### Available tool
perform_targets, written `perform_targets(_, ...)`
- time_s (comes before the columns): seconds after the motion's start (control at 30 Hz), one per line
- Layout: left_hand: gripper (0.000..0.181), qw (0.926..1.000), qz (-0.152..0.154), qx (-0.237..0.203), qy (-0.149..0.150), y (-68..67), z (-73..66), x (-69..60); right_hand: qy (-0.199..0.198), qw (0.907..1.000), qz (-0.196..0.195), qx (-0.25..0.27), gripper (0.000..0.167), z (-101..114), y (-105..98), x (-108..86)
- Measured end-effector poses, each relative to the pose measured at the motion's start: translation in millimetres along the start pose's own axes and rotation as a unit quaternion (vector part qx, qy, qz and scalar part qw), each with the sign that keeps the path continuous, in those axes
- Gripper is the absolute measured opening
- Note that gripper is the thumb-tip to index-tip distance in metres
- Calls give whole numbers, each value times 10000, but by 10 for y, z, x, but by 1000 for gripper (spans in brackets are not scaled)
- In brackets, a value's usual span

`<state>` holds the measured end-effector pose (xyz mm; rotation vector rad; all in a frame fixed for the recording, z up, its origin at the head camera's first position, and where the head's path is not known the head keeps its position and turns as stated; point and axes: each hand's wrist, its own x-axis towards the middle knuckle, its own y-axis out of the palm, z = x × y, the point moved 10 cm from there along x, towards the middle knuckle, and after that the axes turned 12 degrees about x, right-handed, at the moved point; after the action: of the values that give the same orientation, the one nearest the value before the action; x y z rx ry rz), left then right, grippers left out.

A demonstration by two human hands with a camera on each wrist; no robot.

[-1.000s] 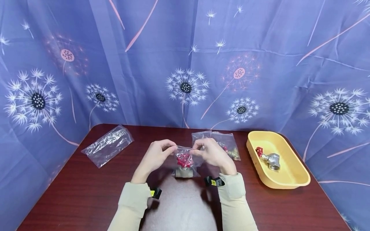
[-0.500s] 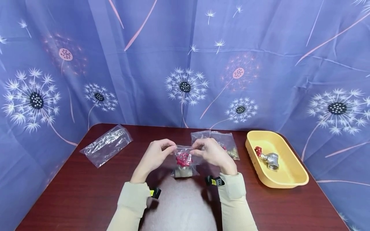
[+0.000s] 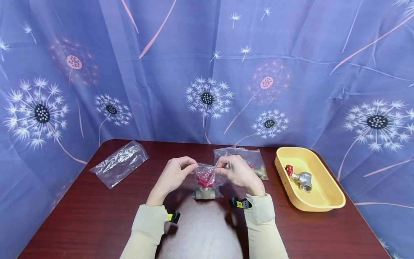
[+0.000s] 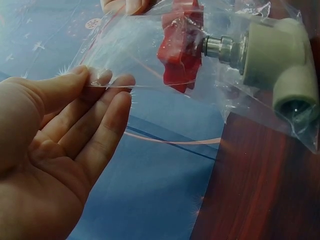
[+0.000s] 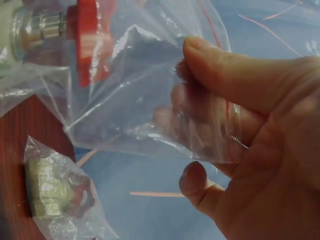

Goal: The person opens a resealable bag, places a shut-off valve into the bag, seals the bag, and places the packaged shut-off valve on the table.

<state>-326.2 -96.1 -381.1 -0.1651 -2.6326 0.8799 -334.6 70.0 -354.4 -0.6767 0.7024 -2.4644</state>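
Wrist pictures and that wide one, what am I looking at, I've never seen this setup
There's no machine: a person works bare-handed. The wide picture is taken from the head, the close-ups from the left and right wrists. The left hand and right hand pinch the top of a clear bag holding a pale valve with a red handwheel. On the dark table, a flat bag lies at left, more bagged hardware sits partly hidden behind the right hand, and a yellow tray at right holds a metal valve.
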Motion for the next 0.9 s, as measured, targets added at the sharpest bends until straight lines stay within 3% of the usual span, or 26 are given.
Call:
perform_targets(0.57,5,9999,-51,23,-96,-12,33,-8,457,9989,81,-27,5,-67,-33,-11)
perform_targets(0.9,5,10000,-19,-11,-6,4,12,-7,197,9998,-31,-30,12,-53,-83,-43)
